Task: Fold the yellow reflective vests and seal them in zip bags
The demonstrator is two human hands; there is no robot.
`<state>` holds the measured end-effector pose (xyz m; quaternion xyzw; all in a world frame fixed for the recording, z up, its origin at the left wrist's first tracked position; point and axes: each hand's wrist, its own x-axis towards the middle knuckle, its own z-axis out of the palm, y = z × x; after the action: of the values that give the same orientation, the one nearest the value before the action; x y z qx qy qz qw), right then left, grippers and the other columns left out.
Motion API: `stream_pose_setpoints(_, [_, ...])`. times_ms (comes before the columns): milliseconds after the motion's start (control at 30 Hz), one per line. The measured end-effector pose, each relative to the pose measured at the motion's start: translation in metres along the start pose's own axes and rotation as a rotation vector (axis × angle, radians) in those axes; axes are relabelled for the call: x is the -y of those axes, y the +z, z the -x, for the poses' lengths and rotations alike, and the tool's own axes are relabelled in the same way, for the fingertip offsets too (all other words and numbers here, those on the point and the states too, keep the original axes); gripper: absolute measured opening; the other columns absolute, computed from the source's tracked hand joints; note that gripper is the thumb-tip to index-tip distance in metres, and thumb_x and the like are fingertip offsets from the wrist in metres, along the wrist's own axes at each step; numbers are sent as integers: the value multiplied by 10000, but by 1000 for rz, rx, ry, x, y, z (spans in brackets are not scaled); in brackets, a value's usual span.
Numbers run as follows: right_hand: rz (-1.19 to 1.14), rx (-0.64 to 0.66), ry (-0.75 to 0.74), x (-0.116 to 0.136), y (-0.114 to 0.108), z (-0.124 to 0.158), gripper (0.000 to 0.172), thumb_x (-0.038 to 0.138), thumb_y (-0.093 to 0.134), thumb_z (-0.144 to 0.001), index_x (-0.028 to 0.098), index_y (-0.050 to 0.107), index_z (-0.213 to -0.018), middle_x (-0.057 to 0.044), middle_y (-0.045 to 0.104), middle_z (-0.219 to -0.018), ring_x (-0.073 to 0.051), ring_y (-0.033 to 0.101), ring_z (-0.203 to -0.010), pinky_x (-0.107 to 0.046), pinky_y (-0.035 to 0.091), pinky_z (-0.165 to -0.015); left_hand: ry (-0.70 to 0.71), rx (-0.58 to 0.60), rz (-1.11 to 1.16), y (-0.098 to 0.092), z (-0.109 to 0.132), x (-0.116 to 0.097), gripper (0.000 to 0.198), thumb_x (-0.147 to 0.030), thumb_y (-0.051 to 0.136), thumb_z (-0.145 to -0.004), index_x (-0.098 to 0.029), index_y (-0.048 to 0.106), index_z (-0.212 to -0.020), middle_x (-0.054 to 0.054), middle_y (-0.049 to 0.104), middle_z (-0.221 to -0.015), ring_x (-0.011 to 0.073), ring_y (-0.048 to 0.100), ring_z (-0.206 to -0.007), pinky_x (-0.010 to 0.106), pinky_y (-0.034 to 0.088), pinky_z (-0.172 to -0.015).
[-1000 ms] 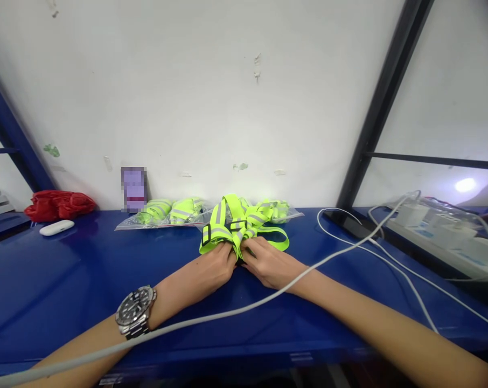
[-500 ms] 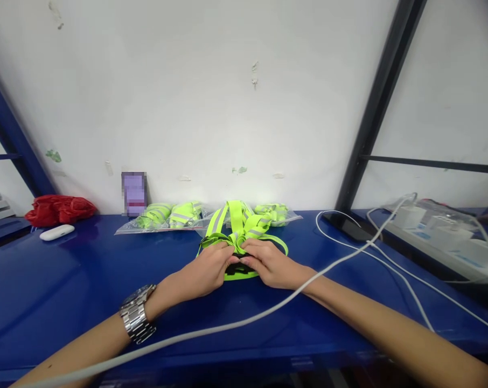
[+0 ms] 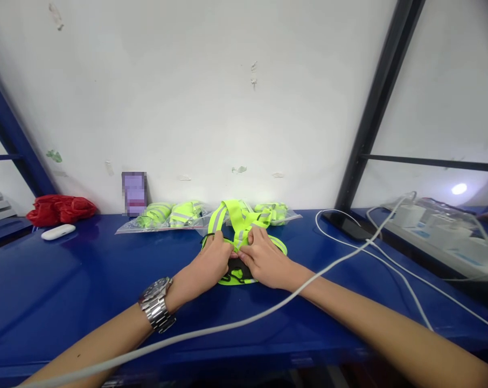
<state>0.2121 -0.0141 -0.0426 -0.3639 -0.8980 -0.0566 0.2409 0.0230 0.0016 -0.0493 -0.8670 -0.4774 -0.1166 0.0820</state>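
Note:
A bundle of neon-yellow reflective straps (image 3: pixel 238 218) with grey stripes lies on the blue table. My left hand (image 3: pixel 215 260), with a metal watch on its wrist, pinches the straps from the left. Close beside it, my right hand (image 3: pixel 266 260) grips them from the right, its thumb nearly touching the left one. Below the fingers, a black part with a buckle-like piece (image 3: pixel 236 274) rests against the tabletop. Parts of the straps are hidden behind both hands.
Clear bags of similar yellow straps (image 3: pixel 185 213) lie along the wall. On the left are a red plastic bag (image 3: pixel 61 209), a white case (image 3: pixel 58 232) and a propped phone (image 3: pixel 134 193). A white cable (image 3: pixel 244 321) crosses before my arms; a power strip (image 3: pixel 450 240) sits right.
My left hand has turned and drawn slightly right, the watch moving with it. Both hands have shifted their grip on the straps, and more of the black part shows below them.

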Motion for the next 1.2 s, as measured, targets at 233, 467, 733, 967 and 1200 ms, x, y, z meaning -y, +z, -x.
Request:
stream_pose_setpoints(233, [71, -131, -75, 0, 7, 0, 278, 181, 449, -942, 142, 627, -732, -52, 501, -727, -159, 456, -678, -284, 373, -637, -37, -37, -34, -11, 12, -6, 217, -234, 403, -961, -156, 597, -903, 68, 554, -818, 194, 565, -726, 292, 426, -637])
stream_pose_setpoints(467, [119, -75, -226, 6, -1, 10, 350, 341, 391, -991, 122, 636, -868, -87, 618, -790, -195, 547, -763, -336, 420, -774, 113, 8, -98, -17, 16, -11, 225, -170, 385, -969, -151, 593, -886, 79, 617, -845, 205, 574, -772, 307, 419, -667])
stream_pose_setpoints(733, [73, 70, -264, -1, -18, 22, 337, 450, 511, -925, 136, 611, -995, -106, 620, -927, -240, 529, -936, -428, 382, -934, 341, 31, 8, -48, 32, 0, 429, -522, 362, -978, -185, 615, -1060, 83, 676, -1024, 315, 458, -1233, 519, 241, -996])
stream_pose_setpoints(967, [102, 35, -263, -9, -6, 23, 245, 263, 379, -992, 113, 563, -1057, -126, 598, -927, -241, 500, -902, -388, 429, -835, 346, 64, 50, -40, 34, 9, 442, -501, 307, -998, -170, 565, -1135, 89, 653, -1072, 234, 599, -1015, 438, 315, -999])
stream_pose_setpoints(1200, [-7, -41, -191, -8, 1, 16, 219, 230, 367, -994, 152, 520, -859, -80, 525, -808, -206, 444, -782, -338, 437, -756, 248, -14, 221, -23, 31, 13, 349, -402, 277, -1019, -169, 520, -931, 64, 557, -905, 187, 531, -821, 321, 431, -762])
